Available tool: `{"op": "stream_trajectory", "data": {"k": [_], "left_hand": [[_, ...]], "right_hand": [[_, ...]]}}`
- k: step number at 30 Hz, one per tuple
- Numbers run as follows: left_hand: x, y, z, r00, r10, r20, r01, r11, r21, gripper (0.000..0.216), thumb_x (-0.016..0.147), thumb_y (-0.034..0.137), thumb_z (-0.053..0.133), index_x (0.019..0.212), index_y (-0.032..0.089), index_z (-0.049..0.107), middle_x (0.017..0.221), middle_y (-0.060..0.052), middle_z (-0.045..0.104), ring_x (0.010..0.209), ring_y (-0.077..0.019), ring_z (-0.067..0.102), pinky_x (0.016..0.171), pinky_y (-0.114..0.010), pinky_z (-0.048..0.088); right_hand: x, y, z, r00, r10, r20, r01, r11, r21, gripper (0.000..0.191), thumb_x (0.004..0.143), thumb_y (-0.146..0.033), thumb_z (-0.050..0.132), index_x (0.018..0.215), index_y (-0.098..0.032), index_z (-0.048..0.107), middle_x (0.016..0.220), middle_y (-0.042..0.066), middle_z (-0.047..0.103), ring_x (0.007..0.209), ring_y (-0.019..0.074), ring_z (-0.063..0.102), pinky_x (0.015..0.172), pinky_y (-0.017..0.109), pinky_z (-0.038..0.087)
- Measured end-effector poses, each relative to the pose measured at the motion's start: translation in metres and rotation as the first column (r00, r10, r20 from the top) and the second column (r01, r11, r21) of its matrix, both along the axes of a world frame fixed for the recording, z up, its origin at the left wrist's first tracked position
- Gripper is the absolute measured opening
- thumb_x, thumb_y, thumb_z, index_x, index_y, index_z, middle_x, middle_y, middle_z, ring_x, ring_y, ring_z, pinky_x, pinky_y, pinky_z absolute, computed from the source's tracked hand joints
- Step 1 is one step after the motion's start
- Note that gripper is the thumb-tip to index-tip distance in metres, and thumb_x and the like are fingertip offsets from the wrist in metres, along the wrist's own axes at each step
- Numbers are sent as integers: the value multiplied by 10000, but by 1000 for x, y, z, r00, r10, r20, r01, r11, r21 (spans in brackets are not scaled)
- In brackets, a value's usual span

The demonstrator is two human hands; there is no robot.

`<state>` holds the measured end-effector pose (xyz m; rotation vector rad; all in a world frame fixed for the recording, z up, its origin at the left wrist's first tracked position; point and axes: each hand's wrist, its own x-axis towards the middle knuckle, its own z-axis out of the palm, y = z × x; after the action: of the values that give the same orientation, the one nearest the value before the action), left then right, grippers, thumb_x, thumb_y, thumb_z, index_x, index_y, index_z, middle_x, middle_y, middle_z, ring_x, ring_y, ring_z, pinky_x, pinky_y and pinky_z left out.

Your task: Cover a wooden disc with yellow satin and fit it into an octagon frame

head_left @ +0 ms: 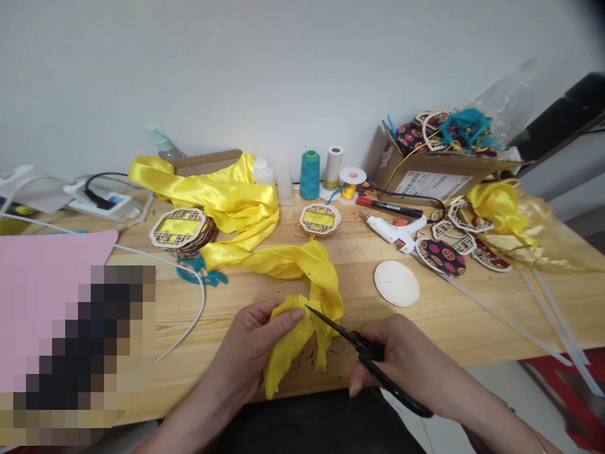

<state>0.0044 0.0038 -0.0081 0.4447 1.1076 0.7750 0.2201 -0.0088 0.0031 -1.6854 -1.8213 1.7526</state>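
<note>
My left hand (258, 340) pinches the end of a long yellow satin ribbon (283, 260) between thumb and fingers, near the table's front edge. From there the ribbon runs back in loose folds across the table. My right hand (401, 359) is closed around the black handles of a pair of scissors (347, 334). Their blades point left, with the tips touching or just over the cloth beside my left thumb; I cannot tell whether they are cutting. Behind my hands lies a small octagonal wooden lattice frame (319, 219) with a yellow panel.
A stack of lattice frames (182, 228) stands left. Right are a white disc (396, 283), a glue gun (394, 232), patterned discs (442, 256) and a full cardboard box (425, 176). Teal thread (310, 174) stands at the back. A white cable (201, 302) crosses the left side.
</note>
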Motion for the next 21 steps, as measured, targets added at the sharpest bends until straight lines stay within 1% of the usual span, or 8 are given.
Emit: {"op": "stream_trajectory", "data": {"k": [5, 9, 12, 16, 21], "left_hand": [[1, 0, 1, 1000, 3, -18, -3, 1000, -6, 181, 650, 283, 785, 772, 158, 738, 699, -60, 742, 616, -183, 682, 615, -269, 532], [1, 0, 0, 1000, 15, -14, -15, 1000, -10, 198, 653, 285, 785, 794, 154, 740, 715, -69, 749, 620, -193, 690, 616, -280, 540], [1, -1, 1, 1000, 12, 10, -12, 1000, -23, 182, 670, 266, 773, 813, 158, 742, 721, -67, 753, 620, -195, 697, 634, -287, 549], [2, -1, 2, 1000, 6, 14, -6, 1000, -23, 177, 662, 242, 778, 812, 157, 739, 718, -65, 755, 608, -196, 701, 635, -294, 560], [2, -1, 3, 1000, 6, 18, -6, 1000, -4, 201, 649, 244, 789, 816, 150, 727, 720, -60, 755, 598, -178, 696, 610, -264, 556]], "right_hand": [[-1, 1, 4, 1000, 29, -2, -29, 1000, 9, 223, 681, -378, 731, 648, -170, 661, 512, -79, 459, 492, 59, 321, 416, 202, 175], [-1, 0, 9, 997, 68, 30, -69, 997, 24, 221, 696, -368, 709, 673, -171, 612, 541, -78, 470, 507, 64, 327, 420, 199, 190], [0, -1, 9, 992, 102, 77, -105, 994, 39, 178, 713, -326, 674, 678, -177, 582, 555, -74, 434, 522, 72, 308, 420, 197, 208], [1, -3, 6, 988, 114, 108, -121, 991, 64, 114, 689, -248, 663, 677, -183, 569, 573, -72, 410, 539, 76, 295, 424, 195, 213], [0, -3, 6, 990, 111, 86, -118, 990, 76, 156, 712, -305, 670, 695, -183, 576, 578, -71, 432, 532, 77, 307, 425, 198, 223]]}}
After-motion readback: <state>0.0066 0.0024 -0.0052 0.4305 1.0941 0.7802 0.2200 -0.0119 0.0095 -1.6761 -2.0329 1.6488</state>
